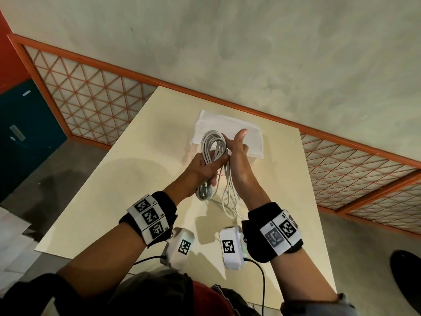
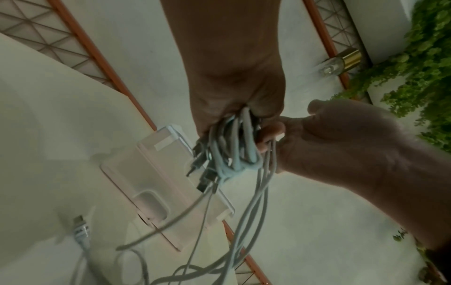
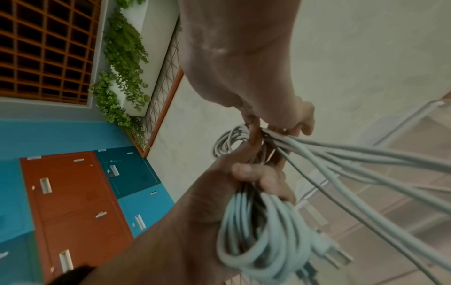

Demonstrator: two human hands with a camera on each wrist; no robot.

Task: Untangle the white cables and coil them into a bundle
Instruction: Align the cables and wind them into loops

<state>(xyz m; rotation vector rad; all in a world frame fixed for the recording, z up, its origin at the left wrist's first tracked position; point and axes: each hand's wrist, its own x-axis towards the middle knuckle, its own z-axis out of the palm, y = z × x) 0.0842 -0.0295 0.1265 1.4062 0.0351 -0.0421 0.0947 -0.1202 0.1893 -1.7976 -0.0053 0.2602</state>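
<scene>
Above the cream table (image 1: 136, 179), my left hand (image 1: 205, 165) grips a coil of white cables (image 1: 214, 142) round its middle, with loops sticking out above and below the fist. My right hand (image 1: 238, 151) is pressed against the coil's right side. In the right wrist view its fingers (image 3: 280, 127) pinch several loose strands (image 3: 366, 164). These strands (image 1: 230, 197) hang down to the table. The left wrist view shows the left hand (image 2: 231, 96) round the coil (image 2: 234, 146), dark plugs dangling from it, and the right hand (image 2: 341, 138) beside it. One cable end with a plug (image 2: 80, 229) lies on the table.
A translucent plastic box (image 1: 239, 131) with a white top stands on the table just beyond my hands. The table's far edge meets an orange lattice railing (image 1: 91, 94). Blue and orange lockers (image 3: 73, 192) and hanging plants (image 3: 122, 57) lie off to the left.
</scene>
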